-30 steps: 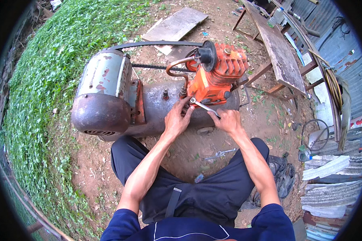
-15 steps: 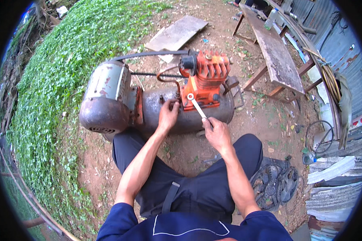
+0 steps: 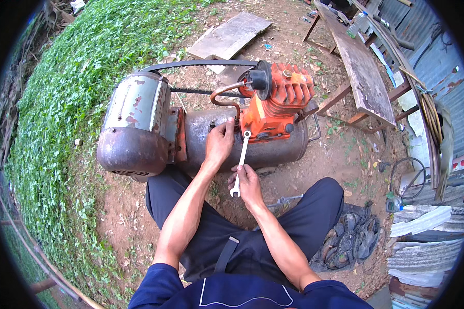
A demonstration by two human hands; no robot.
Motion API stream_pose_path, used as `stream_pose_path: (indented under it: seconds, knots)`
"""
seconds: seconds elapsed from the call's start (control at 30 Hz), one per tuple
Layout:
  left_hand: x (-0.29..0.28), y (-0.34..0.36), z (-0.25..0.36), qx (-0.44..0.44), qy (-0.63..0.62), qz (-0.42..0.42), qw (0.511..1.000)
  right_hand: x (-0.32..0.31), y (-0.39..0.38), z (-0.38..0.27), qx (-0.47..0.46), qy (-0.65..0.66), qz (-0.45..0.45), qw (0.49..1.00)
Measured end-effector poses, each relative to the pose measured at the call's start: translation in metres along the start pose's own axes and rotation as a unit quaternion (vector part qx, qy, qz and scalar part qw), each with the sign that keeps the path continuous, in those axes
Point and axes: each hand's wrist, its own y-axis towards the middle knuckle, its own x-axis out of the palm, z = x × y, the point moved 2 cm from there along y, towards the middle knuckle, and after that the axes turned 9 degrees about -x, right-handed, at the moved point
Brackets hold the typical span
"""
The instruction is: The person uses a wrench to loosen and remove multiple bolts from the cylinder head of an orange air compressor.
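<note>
An orange compressor pump (image 3: 276, 105) sits on a dark cylindrical tank (image 3: 201, 134). My right hand (image 3: 248, 186) is closed round the shank of a combination wrench (image 3: 244, 152). The wrench's ring end lies at the lower left corner of the pump's base, and its open end sticks out below my fingers. My left hand (image 3: 220, 143) rests over the tank with its fingers drawn together beside the lower end of a bent copper pipe (image 3: 222, 94). What those fingertips grip, if anything, is hidden.
A grey electric motor (image 3: 134, 121) stands at the tank's left end, joined to the pump by a black belt (image 3: 201, 63). Beyond lies a flat board (image 3: 231, 35). A wooden bench (image 3: 363, 77) stands at right, and dark scrap parts (image 3: 348, 239) lie near my right knee.
My right hand has moved left and down, and the wrench has swung from slanting right to nearly upright, its lower end now showing. My left fingers have shifted slightly upward. The view has shifted a little.
</note>
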Motion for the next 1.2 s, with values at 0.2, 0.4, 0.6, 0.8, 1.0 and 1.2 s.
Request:
stream_pose_path:
  seconds: [0.2, 0.4, 0.6, 0.8, 1.0, 1.2]
  knots:
    - [-0.002, -0.007, 0.009, 0.041, 0.026, -0.021, 0.999, 0.008, 0.011, -0.005, 0.119, 0.047, -0.023, 0.992]
    - [-0.002, -0.009, 0.011, 0.037, 0.069, -0.038, 0.996, 0.028, 0.021, -0.007, 0.121, 0.121, 0.005, 0.985]
    - [0.006, -0.003, 0.002, -0.045, 0.135, -0.063, 0.988, 0.009, 0.012, -0.019, 0.168, 0.128, -0.004, 0.977]
    - [0.019, 0.003, -0.010, -0.070, 0.082, -0.056, 0.993, -0.025, 0.013, -0.023, 0.158, 0.055, -0.027, 0.986]
    - [0.016, 0.000, -0.013, -0.100, 0.013, -0.074, 0.992, -0.050, 0.016, -0.036, 0.171, -0.006, -0.059, 0.984]
    - [0.022, 0.003, -0.020, -0.062, 0.004, -0.033, 0.998, -0.126, 0.069, -0.094, 0.028, -0.412, -0.140, 0.900]
